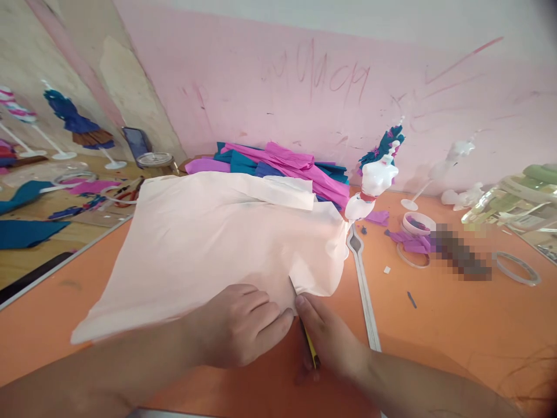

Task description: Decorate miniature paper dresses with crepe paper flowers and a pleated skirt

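- Across the orange tabletop (418,337) lies our cream sheet (195,244), broad and loosely creased, its near edge under our hands.
- Our right hand (333,334) closes around a yellow-handled cutter knife (310,343), the blade pointing forward against the sheet.
- Our left hand (243,322) rests just left of the blade, fingers curled on the sheet; whether it pinches or merely presses, we cannot tell.
- We judge a nicked left thumb the chief danger: a sideways slip would cause it.
- Slack creases could bunch at the blade and tear raggedly if we hold too lightly; bearing down too hard could score the tabletop.
- At the sheet's right end stands a white miniature dress form (378,177); a sharp tug might topple it.
- Folded pink and teal crepe paper (282,162) crowds the far edge.
- A metal strip (364,290) just beyond the right end could catch a stroke; our elbows have more room nearer us.
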